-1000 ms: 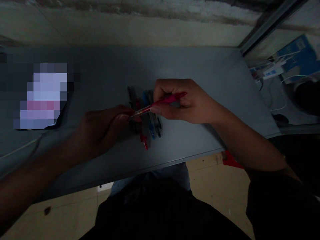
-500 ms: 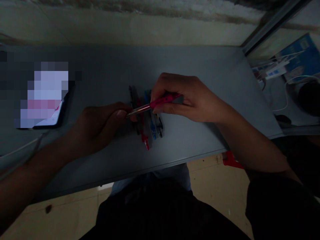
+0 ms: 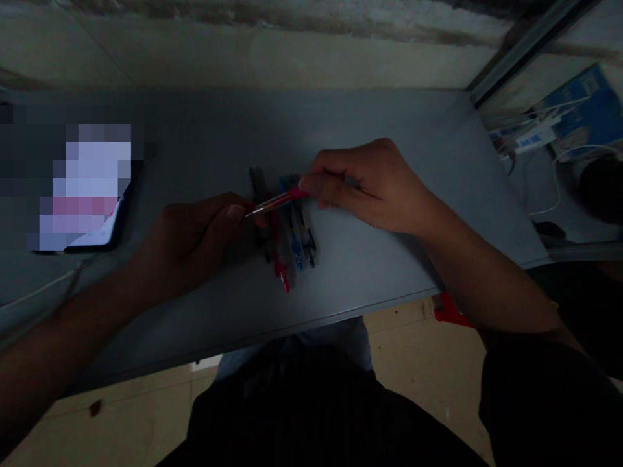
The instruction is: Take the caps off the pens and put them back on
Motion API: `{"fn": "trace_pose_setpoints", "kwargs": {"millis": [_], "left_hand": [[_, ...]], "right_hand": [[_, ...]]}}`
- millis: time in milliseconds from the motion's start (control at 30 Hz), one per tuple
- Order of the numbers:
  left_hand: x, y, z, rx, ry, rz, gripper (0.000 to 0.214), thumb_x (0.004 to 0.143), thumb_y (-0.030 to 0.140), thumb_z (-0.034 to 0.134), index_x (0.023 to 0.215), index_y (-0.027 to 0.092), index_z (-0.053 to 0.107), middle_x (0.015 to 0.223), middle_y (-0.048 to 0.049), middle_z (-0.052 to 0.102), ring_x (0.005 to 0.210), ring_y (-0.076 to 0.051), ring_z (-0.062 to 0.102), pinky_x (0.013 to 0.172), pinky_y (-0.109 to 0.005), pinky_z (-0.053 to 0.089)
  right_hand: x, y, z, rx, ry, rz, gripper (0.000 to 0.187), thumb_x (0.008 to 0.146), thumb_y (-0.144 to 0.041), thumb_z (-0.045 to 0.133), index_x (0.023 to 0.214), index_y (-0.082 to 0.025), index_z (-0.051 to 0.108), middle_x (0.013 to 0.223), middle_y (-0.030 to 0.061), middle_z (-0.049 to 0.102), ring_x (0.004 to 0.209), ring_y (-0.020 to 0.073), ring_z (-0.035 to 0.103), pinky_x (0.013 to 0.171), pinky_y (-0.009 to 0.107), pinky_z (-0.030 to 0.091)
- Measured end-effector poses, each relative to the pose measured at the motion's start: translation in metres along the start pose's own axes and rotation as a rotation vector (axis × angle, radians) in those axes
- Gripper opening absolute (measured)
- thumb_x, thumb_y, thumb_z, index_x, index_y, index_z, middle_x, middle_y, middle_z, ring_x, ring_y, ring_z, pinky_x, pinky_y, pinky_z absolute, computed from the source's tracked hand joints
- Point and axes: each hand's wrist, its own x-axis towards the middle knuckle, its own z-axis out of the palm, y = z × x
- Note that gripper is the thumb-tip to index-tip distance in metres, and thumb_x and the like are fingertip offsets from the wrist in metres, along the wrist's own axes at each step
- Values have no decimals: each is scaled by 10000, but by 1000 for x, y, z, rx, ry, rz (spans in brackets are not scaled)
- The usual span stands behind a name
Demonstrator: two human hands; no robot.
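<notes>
Above grey table (image 3: 389, 130), red pen (image 3: 275, 203), right hand (image 3: 370, 185) pinching its barrel, left hand (image 3: 195, 243) gripping its tip, row of pens (image 3: 292, 243) beneath (red, blue, dark)

On the table (image 3: 389, 272), mid-span, a row of pens (image 3: 292, 250). Crosswise above it, the held pen (image 3: 275, 202): left hand (image 3: 195, 240) at its left end, right hand (image 3: 370, 185) at its right. Far left, a phone (image 3: 104, 237).

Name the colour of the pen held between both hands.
Red: the slim red plastic pen, best in the head view.
</notes>
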Motion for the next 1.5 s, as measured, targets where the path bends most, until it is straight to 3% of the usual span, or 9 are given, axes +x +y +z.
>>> {"fn": "trace_pose_setpoints", "kwargs": {"millis": [200, 333, 500, 633, 867, 1067, 1233, 1367, 1500], "left_hand": [[-2, 7, 0, 35, 23, -49, 443, 1251, 382, 383, 1150, 162, 755, 752, 49, 609, 636, -110, 553, 647, -213, 430], [-3, 6, -1, 43, 4, -62, 446, 1247, 410, 400, 1177, 168, 768, 742, 52, 600, 626, -123, 553, 648, -236, 415], [-1, -7, 2, -8, 14, -32, 489, 1251, 459, 396, 1158, 167, 777, 697, 55, 585, 578, -125, 532, 591, -239, 366], [0, -11, 4, -15, 37, 40, 452, 1247, 424, 407, 1161, 158, 763, 739, 51, 613, 605, -118, 557, 603, -226, 380], [4, -9, 5, -84, 90, 125, 410, 1225, 383, 417, 1040, 179, 721, 659, 96, 544, 490, -71, 492, 515, -183, 327], [4, -9, 5, -92, 28, 109, 394, 1204, 395, 421, 1015, 205, 709, 713, 84, 618, 528, -91, 533, 568, -202, 397], [0, -5, 3, -59, -27, 30, 453, 1225, 435, 364, 963, 224, 667, 797, 47, 662, 645, -116, 587, 695, -222, 486], [0, -8, 2, -58, -17, 62, 516, 1211, 540, 351, 948, 233, 671, 777, 38, 672, 627, -129, 587, 621, -230, 457], [0, -14, 4, -80, -32, 65, 468, 1214, 480, 374, 994, 231, 704, 797, 38, 689, 650, -130, 620, 646, -230, 486]], "right_hand": [[0, 0, 2, 113, 64, 10, 320, 1095, -478, 769, 1244, -198, 722, 1090, 16, 773, 939, 149, 718, 869, 259, 549], [2, 2, 4, 180, 17, 76, 325, 1165, -495, 652, 1085, -193, 739, 899, -3, 755, 839, 139, 697, 803, 251, 529], [4, 2, 6, 281, 72, 77, 313, 1062, -479, 817, 1156, -196, 722, 991, 10, 789, 879, 147, 712, 790, 249, 545], [4, 4, 10, 369, 47, 162, 381, 1145, -541, 690, 1017, -183, 710, 858, 14, 758, 755, 128, 681, 711, 236, 535], [5, 11, 14, 427, 96, -46, 252, 1140, -375, 689, 1252, -150, 697, 1155, 14, 772, 1077, 134, 741, 968, 260, 617], [7, 4, 14, 664, 49, -73, 160, 1061, -213, 693, 1199, -137, 663, 1095, -15, 766, 931, 75, 686, 771, 154, 545], [8, 8, 21, 729, 19, -137, 163, 1101, -284, 631, 1213, -166, 615, 1149, -6, 695, 978, 81, 642, 819, 175, 540], [10, 4, 20, 757, -32, -135, 222, 1065, -366, 640, 1162, -172, 594, 1145, 7, 674, 991, 90, 625, 865, 197, 529], [11, -2, 15, 800, 0, -81, 164, 1016, -275, 640, 1130, -157, 627, 1105, 16, 703, 962, 98, 652, 853, 207, 553]]}}
